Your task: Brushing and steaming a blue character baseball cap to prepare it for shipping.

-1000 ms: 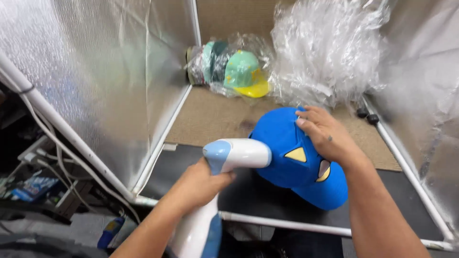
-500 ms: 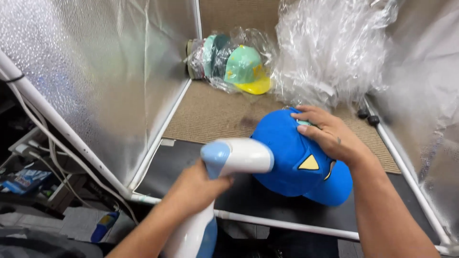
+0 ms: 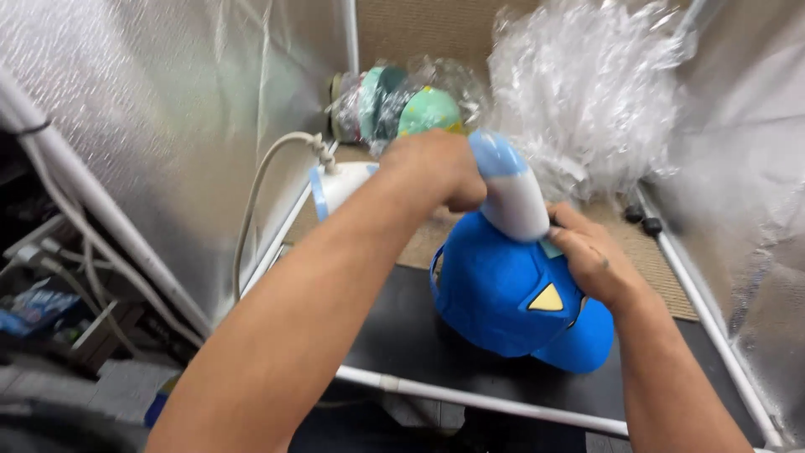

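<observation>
Raised from its earlier low position near the frame's bottom, the white and light-blue handheld steamer (image 3: pixel 509 189) now sits over the crown of the blue cap (image 3: pixel 503 294), nozzle end pressed down on the fabric. The left hand (image 3: pixel 436 168) is clenched around the steamer's handle, its forearm crossing the near left of the view. The right hand (image 3: pixel 591 256) grips the cap's far right side, fingers curled on the crown beside the nozzle. The cap rests on a black mat (image 3: pixel 394 335), its brim pointing near right and a yellow triangle on its front. A white hose (image 3: pixel 260 189) loops left of the steamer. Farther back lie plastic-wrapped caps (image 3: pixel 402 105) and crumpled clear plastic (image 3: pixel 587 92), between silvery reflective walls (image 3: pixel 151 109).
</observation>
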